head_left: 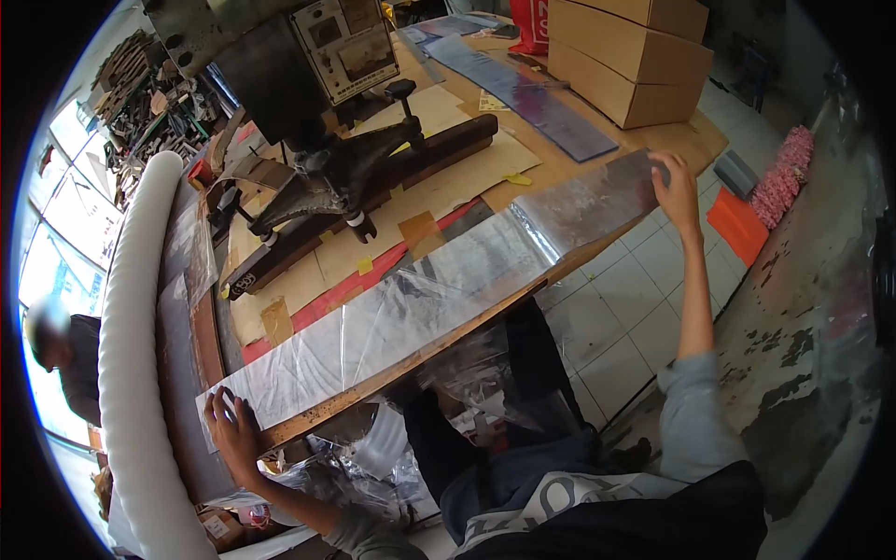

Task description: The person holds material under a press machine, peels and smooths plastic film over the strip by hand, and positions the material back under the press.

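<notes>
A long, shiny strip of clear plastic sheet (pixel 401 317) lies along the near edge of the worktable, with creases and a bright fold line toward its right part. At the strip's left end is my left hand (pixel 233 434), fingers bent over its edge. My right hand (pixel 677 194) grips the far right corner between thumb and fingers. Just beyond the strip stands a dark machine head with a long metal bar (pixel 373 201) beneath it. Red and tan sheets with yellow tape pieces lie under that bar.
Cardboard boxes (pixel 630 61) are stacked at the back right, beside a blue-tinted plastic strip (pixel 523 98). A white foam roll (pixel 140 355) stands left. A person (pixel 70 359) is at far left. An orange dustpan (pixel 737 227) and pink duster (pixel 786 177) are by the right wall.
</notes>
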### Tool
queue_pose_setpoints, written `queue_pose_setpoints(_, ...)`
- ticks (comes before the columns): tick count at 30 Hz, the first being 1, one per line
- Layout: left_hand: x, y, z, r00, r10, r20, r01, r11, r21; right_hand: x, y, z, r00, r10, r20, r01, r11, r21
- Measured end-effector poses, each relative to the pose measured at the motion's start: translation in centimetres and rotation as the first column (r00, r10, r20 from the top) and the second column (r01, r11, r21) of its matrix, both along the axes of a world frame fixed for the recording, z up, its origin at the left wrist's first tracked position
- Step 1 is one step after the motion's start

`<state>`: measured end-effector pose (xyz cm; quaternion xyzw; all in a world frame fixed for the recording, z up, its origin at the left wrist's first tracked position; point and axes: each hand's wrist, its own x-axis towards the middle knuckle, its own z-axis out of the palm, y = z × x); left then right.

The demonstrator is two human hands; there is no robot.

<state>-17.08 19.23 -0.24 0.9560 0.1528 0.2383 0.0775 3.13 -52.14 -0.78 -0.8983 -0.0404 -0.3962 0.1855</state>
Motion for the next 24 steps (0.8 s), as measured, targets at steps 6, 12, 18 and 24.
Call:
queue_pose_setpoints(6,1.6,1.3,-0.3,0.965,0.175,-0.196,-0.167,0.984,0.059,5.4,-3.4,-0.7,0.963,0.138,-0.233,-0.134,0.990,0.035)
queue_pose_setpoints(12,3.1,-0.1,-0.2,0.729,0.597,-0.335,-0.599,0.793,0.109,5.1,-2.9,-1.2,0.995,0.070,-0.065,-0.072,0.997,-0.025)
queue_pose_setpoints(18,2.1,1.7,-0.1,0.640,0.698,-0.321,-0.720,0.691,0.065,4.5,-1.7,-0.1,0.992,0.025,-0.122,-0.030,0.999,-0.036)
queue_pose_setpoints(24,1.7,1.3,-0.1,0.648,0.730,-0.218,-0.690,0.683,0.239,4.8,-2.1,-0.4,0.986,0.085,-0.145,-0.084,0.996,0.011)
